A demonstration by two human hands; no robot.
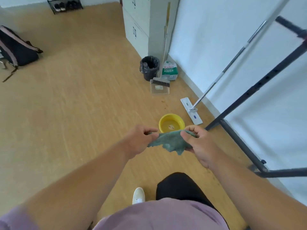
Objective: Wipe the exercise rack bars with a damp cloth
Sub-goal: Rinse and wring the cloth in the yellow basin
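A green cloth (169,141) is stretched between both hands at waist height, above the wooden floor. My left hand (139,140) pinches its left edge. My right hand (201,145) grips its right side with curled fingers and thumb. The black exercise rack (259,83) stands to the right against the white wall, one holed bar slanting up and its base bars (239,143) lying on the floor. The cloth is well apart from the rack. A yellow basin (172,122) holding water sits on the floor just beyond the hands.
A flat mop (191,110) leans against the wall past the basin. Farther back are a dustpan and broom (160,86), a black bin (149,67), a water bottle pack (169,70) and grey cabinets (137,25). A backpack (16,48) lies far left.
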